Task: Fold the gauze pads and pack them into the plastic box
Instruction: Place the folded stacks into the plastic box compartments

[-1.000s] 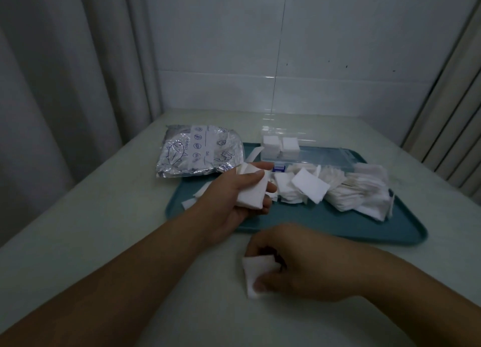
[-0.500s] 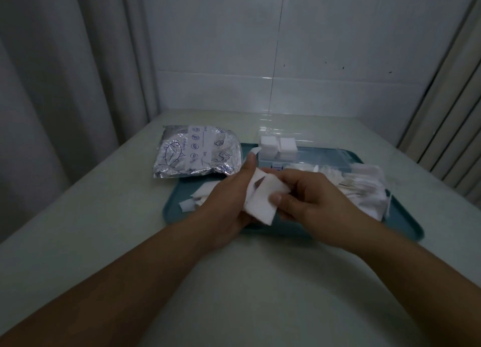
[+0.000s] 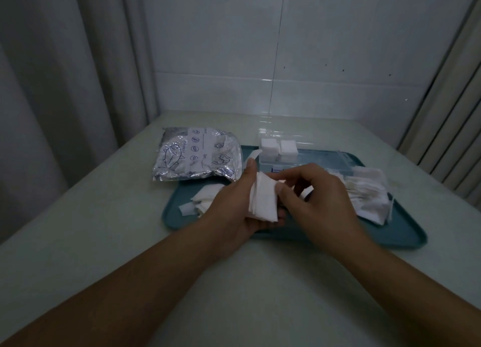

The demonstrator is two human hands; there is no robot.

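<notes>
My left hand (image 3: 235, 203) holds a small stack of folded white gauze pads (image 3: 263, 199) above the near edge of the teal tray (image 3: 390, 232). My right hand (image 3: 316, 193) presses its thumb and fingers against the stack's right edge, pinching it. The clear plastic box (image 3: 307, 159) stands open at the back of the tray, with folded pads (image 3: 278, 148) stacked in its left compartments. Loose unfolded gauze (image 3: 369, 193) lies heaped on the tray's right side, and more pieces (image 3: 204, 200) lie at its left, partly hidden by my left hand.
A silver foil pouch (image 3: 197, 156) with printed drawings lies on the table, overlapping the tray's back left corner. Curtains hang at the left and right. A tiled wall closes the table's far side.
My right hand lifted a folded pad from the table in front of the tray and brought it to the stack in my left hand. Both hands now meet on the stack.
</notes>
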